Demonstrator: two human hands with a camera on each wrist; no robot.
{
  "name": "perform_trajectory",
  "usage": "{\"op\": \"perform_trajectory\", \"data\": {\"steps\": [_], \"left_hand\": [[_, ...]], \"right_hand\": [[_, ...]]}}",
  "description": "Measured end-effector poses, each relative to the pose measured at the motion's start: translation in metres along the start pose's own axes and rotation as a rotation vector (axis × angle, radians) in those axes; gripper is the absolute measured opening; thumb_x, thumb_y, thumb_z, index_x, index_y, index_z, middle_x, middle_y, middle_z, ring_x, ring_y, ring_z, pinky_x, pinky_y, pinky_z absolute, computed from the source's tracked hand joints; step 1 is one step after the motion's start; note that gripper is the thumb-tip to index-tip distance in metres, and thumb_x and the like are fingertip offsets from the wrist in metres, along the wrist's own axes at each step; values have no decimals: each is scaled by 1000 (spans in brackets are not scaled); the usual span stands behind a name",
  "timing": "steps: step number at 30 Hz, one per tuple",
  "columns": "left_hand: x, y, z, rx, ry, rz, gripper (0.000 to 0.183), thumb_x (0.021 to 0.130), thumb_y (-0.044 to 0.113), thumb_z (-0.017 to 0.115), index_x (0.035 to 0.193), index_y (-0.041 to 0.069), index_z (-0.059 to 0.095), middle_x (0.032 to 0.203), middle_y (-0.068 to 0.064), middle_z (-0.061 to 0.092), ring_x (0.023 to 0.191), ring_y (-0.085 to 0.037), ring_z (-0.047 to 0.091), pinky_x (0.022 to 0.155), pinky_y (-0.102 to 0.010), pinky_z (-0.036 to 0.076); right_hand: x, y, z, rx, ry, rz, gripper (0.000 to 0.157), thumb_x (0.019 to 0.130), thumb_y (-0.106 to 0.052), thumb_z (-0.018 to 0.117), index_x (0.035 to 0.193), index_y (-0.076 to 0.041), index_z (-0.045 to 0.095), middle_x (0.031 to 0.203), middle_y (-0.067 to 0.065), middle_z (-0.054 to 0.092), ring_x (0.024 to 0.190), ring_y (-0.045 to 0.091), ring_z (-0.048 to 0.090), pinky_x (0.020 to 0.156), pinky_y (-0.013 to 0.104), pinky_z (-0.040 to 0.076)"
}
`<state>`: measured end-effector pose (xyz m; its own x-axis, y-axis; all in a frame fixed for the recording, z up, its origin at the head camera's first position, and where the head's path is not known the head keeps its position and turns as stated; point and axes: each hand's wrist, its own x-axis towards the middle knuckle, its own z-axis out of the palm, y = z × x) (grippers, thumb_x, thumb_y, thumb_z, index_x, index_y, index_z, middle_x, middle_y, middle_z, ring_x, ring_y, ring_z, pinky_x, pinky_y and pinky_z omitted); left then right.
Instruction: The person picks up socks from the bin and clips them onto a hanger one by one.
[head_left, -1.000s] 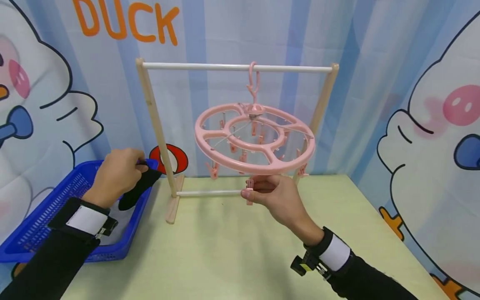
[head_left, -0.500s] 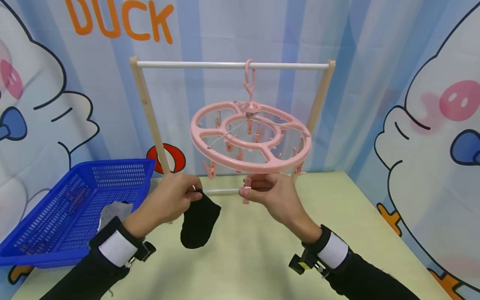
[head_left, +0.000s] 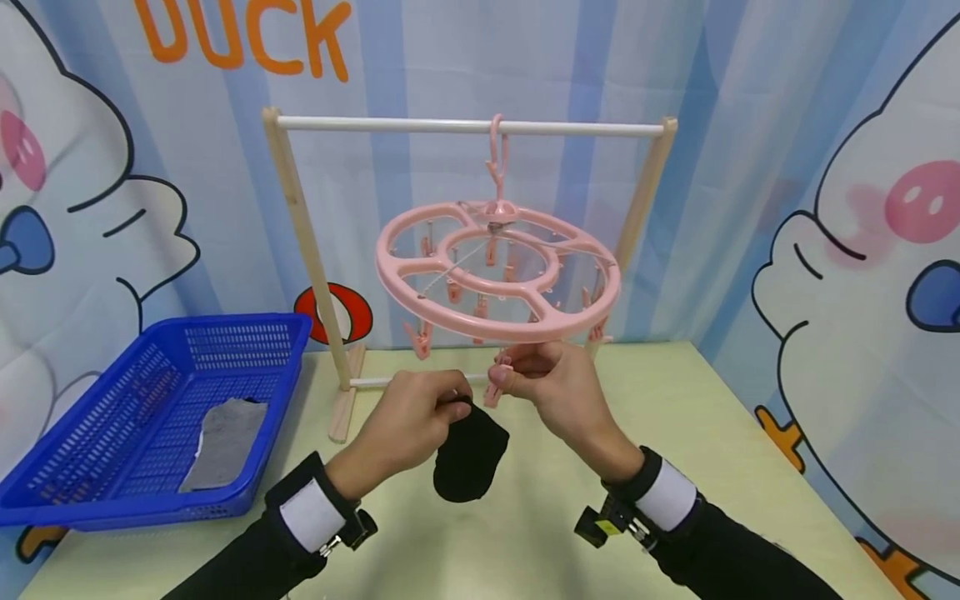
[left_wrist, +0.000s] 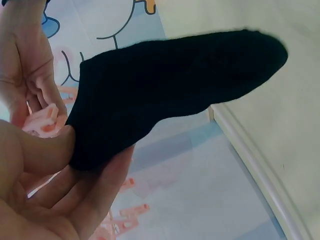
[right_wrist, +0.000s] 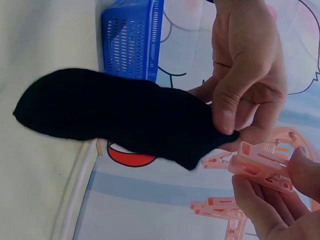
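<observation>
Left hand [head_left: 411,421] pinches a black sock [head_left: 471,457] and right hand [head_left: 561,390] a pink clothespin [head_left: 494,393], both below the round hanger [head_left: 495,328]; seating the cuff [right_wrist: 197,147] deep should hold best.

From the head, one view looks forward and down, far enough back to take in the round pink plastic hanger [head_left: 517,288] whole. Both wrist views sit close and show the scene sideways: the left looks past the black fabric sock [left_wrist: 165,77] toward the right hand [left_wrist: 29,62], the right faces the left hand [right_wrist: 250,75]. All three share the sock and a pink plastic clip [right_wrist: 262,169].
</observation>
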<state>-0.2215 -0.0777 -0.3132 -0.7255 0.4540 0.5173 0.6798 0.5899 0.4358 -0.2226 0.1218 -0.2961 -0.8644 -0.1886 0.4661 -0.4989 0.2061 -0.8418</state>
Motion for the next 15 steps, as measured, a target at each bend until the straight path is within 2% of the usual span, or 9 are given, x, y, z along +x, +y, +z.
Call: {"op": "perform_trajectory", "data": {"steps": [8,15], "left_hand": [[7,9,2,-17,99,10,14,84,0,73,86,13,69,65,8,55,58,-10,48,50,-29,47],[9,10,2,-42,189,17,13,84,-1,72,86,10,69,64,7,55,54,-9,48,47,-29,46]], "right_hand": [[2,-1,0,70,1,-31,14,86,-2,72,98,3,66,89,14,69,84,20,67,75,29,57],[1,-2,0,23,29,-21,13,85,-3,74,95,2,68,88,11,69,82,18,66,71,27,55]]}}
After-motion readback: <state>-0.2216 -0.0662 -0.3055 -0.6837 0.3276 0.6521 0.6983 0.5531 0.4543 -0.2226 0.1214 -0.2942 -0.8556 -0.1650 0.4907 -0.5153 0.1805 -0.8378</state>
